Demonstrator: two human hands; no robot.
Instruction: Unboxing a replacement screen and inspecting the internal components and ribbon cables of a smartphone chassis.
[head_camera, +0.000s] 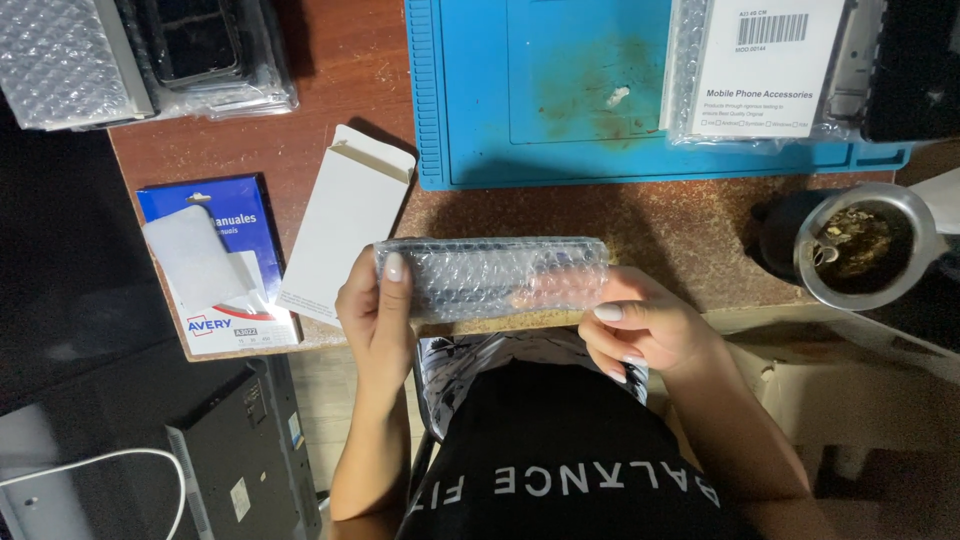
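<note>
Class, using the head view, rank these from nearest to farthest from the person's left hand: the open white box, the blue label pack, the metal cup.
1. Open white box, just up-left of the left hand.
2. Blue label pack, further left.
3. Metal cup, far right.

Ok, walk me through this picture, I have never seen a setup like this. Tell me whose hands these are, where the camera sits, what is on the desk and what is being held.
There is no machine here: a person works with bare hands, and a camera worn on the head looks down at them. The left hand and the right hand each grip one end of a bubble-wrapped flat item, held level above the desk edge. On the brown desk lie an open white cardboard box, a blue pack of labels, a blue work mat, more bubble-wrapped packages and a metal cup with something dark inside.
</note>
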